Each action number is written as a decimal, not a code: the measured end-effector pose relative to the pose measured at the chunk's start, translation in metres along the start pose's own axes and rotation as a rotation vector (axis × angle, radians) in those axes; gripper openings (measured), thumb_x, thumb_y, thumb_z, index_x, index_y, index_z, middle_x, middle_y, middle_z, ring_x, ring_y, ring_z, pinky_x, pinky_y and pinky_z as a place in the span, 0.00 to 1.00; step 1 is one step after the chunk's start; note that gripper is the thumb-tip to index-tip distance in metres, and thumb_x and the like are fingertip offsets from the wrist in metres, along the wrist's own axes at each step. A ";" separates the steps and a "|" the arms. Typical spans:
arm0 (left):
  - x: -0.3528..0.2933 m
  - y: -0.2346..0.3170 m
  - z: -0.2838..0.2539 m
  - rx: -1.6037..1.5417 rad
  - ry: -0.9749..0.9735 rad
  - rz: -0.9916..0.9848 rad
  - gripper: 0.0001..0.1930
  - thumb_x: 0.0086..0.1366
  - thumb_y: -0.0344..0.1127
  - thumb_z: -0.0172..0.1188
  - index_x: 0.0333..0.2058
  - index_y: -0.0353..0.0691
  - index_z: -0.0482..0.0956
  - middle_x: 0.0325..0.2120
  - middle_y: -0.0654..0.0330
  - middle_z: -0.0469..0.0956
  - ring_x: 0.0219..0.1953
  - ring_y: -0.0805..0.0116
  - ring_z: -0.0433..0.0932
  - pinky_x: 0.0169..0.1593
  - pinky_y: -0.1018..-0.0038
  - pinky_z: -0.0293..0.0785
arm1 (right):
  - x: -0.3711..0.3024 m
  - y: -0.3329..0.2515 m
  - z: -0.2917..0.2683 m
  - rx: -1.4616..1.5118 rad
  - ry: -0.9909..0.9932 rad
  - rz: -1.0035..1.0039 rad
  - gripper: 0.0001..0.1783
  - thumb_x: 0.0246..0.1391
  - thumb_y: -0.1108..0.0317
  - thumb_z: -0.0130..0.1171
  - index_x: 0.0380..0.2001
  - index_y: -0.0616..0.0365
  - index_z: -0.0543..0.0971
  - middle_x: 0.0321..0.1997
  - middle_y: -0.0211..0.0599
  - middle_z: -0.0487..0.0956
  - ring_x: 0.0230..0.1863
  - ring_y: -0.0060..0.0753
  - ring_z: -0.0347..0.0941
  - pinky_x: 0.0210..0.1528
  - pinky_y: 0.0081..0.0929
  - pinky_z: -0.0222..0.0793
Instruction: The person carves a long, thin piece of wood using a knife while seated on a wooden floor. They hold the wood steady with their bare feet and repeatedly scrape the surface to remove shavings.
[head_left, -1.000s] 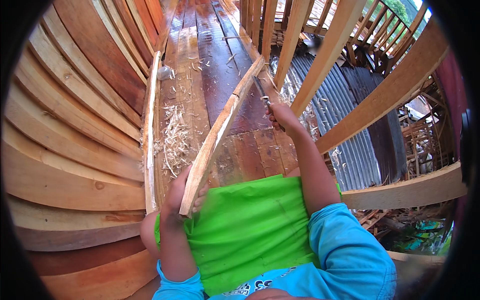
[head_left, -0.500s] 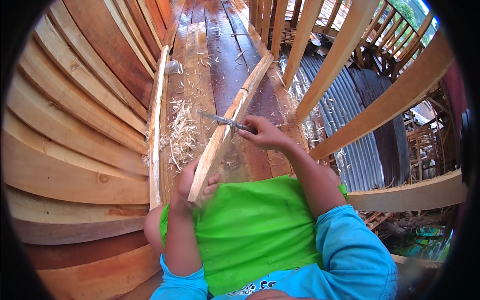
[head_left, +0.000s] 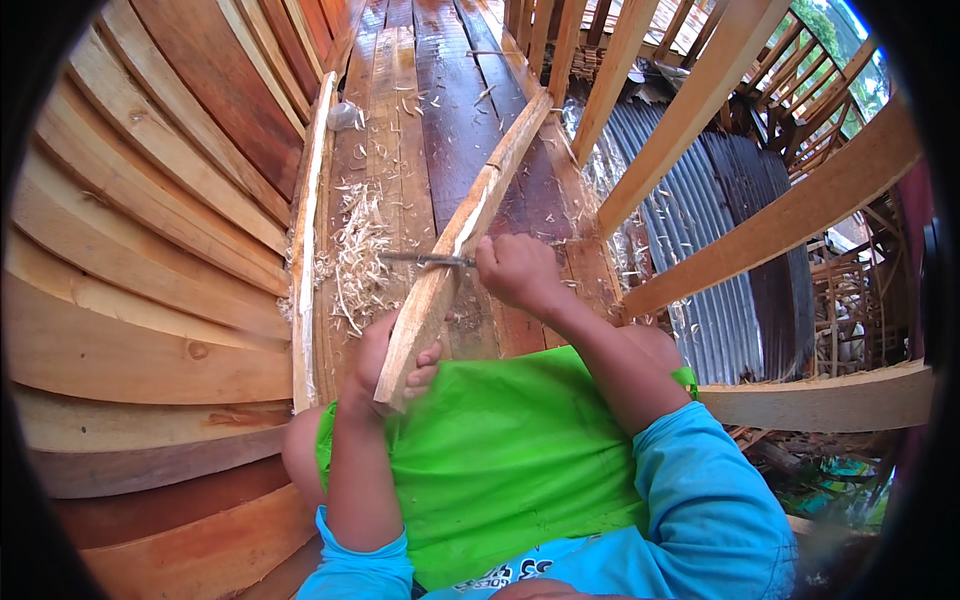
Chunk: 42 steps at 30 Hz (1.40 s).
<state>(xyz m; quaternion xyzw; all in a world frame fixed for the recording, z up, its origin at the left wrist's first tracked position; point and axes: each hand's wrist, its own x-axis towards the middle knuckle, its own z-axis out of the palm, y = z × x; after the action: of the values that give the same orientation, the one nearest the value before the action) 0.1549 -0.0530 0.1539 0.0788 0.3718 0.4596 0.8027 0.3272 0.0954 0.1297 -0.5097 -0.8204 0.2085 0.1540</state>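
A long pale piece of wood [head_left: 432,300] slants from near my lap up toward the railing, with a notch across its upper part. My left hand [head_left: 380,358] wraps around its near end, fingers curled beneath. Closed in a fist, my right hand [head_left: 520,272] grips a knife whose handle is hidden inside it. The dark narrow knife [head_left: 425,259] lies crosswise on the wood's upper face, its tip pointing left. Around the blade the wood shows a paler, freshly cut strip.
Curled wood shavings [head_left: 362,255] are heaped on the plank floor [head_left: 450,100]. Another long pale strip of wood [head_left: 308,260] lies along the plank wall [head_left: 170,290] at left, beside a clear cup [head_left: 345,116]. Wooden railing posts [head_left: 690,110] stand at right, above corrugated metal roofing [head_left: 720,260].
My right hand has turned and shifted slightly right; the knife has swung from a slant to nearly level and lower along the wood. My left hand keeps its hold.
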 end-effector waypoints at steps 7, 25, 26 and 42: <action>-0.003 0.001 0.003 -0.032 -0.036 -0.013 0.21 0.72 0.49 0.34 0.50 0.42 0.68 0.17 0.60 0.66 0.11 0.73 0.62 0.12 0.78 0.57 | 0.011 0.016 -0.037 0.893 -0.525 -0.054 0.31 0.63 0.48 0.32 0.09 0.52 0.61 0.06 0.31 0.59 0.07 0.32 0.53 0.10 0.33 0.50; -0.003 0.001 0.009 -0.008 -0.033 -0.015 0.25 0.72 0.52 0.33 0.52 0.36 0.67 0.17 0.61 0.66 0.11 0.73 0.62 0.12 0.78 0.57 | 0.038 0.085 -0.078 0.574 0.136 0.069 0.23 0.63 0.47 0.43 0.45 0.53 0.76 0.19 0.41 0.75 0.21 0.41 0.72 0.25 0.34 0.66; -0.004 0.001 0.010 -0.015 -0.030 -0.016 0.26 0.72 0.52 0.33 0.52 0.36 0.67 0.17 0.61 0.66 0.11 0.73 0.62 0.12 0.78 0.57 | 0.039 0.087 -0.078 -0.039 0.436 0.093 0.24 0.62 0.48 0.46 0.51 0.51 0.76 0.22 0.46 0.79 0.26 0.48 0.77 0.30 0.38 0.71; -0.003 0.000 0.006 0.044 -0.008 0.004 0.24 0.72 0.51 0.34 0.51 0.38 0.68 0.18 0.61 0.66 0.11 0.74 0.63 0.12 0.79 0.57 | 0.016 0.027 -0.018 0.097 -0.052 0.109 0.35 0.64 0.43 0.37 0.22 0.60 0.81 0.21 0.53 0.77 0.28 0.57 0.76 0.36 0.51 0.68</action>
<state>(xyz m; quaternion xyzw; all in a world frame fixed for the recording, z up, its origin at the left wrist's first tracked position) 0.1581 -0.0535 0.1600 0.0992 0.3784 0.4525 0.8014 0.3494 0.1234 0.1319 -0.5399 -0.7840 0.2694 0.1456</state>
